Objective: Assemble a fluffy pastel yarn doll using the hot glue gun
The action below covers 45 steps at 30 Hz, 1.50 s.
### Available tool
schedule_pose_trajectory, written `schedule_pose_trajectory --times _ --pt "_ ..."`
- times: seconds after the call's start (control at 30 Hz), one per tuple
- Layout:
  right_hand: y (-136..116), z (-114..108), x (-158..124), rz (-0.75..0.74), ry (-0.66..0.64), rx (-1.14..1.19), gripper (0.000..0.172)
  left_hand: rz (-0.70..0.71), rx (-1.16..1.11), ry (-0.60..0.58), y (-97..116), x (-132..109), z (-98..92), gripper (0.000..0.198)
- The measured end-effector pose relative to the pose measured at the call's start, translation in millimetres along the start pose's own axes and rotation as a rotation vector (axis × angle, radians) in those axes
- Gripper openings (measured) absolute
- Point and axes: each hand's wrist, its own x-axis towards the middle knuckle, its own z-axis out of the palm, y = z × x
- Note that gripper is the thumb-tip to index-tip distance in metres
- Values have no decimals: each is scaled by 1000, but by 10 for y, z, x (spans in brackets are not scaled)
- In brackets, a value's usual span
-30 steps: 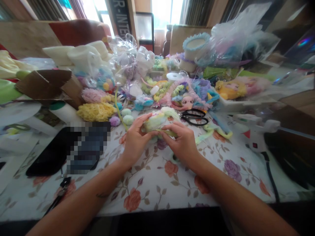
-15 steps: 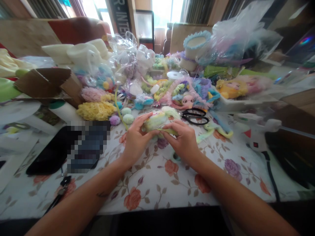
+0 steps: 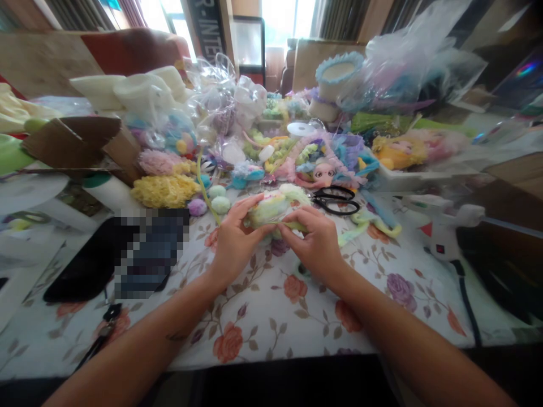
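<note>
Over the floral cloth, both hands meet on a fuzzy pale yellow-green bundle [image 3: 271, 209] with pinkish spots; its exact kind cannot be made out. My left hand [image 3: 235, 240] is closed around its left side, fingers behind and thumb in front. From the right, my right hand [image 3: 316, 234] pinches the bundle's near edge, thumb and forefinger close to the left thumb tip. The fingers partly hide the lower side. Just beyond my right hand lie black-handled scissors [image 3: 339, 200]. A fuzzy yellow-and-blue strip [image 3: 384, 227] rests to the right of them.
Pompoms [image 3: 220, 204], yellow fluffy yarn [image 3: 165, 191] and a doll head [image 3: 323, 174] lie behind the hands. Phones [image 3: 85, 263] are at left, beside a cardboard box [image 3: 123, 150]. A white glue gun [image 3: 443, 226] with a cord stands right. Plastic bags [image 3: 407, 56] rise behind.
Hardly anything differs. Both hands keep their hold on the bundle, with only a slight shift of the fingers and the view.
</note>
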Motion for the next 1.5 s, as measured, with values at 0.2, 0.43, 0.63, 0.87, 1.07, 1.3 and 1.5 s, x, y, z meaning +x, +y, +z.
schedule_pose_trajectory --times 0.2,0.43,0.63,0.87,1.07,1.3,1.5 --pt "-15 5 5 -6 30 13 10 -3 -28 -9 -23 -17 0 56" --pt "5 4 20 -28 91 17 11 13 -56 -5 -25 -31 2 54" --pt "44 -42 48 57 3 174 11 35 -31 -3 -3 -39 -4 53" --pt "77 -49 61 69 -29 194 10 72 7 3 -19 -28 0 52" --pt "54 -27 54 63 -7 179 10 78 35 13 4 -38 6 50" --pt "38 -21 43 76 -3 185 9 66 71 23 57 -39 13 49" --pt "41 -15 46 50 17 182 11 79 104 36 96 -39 18 46"
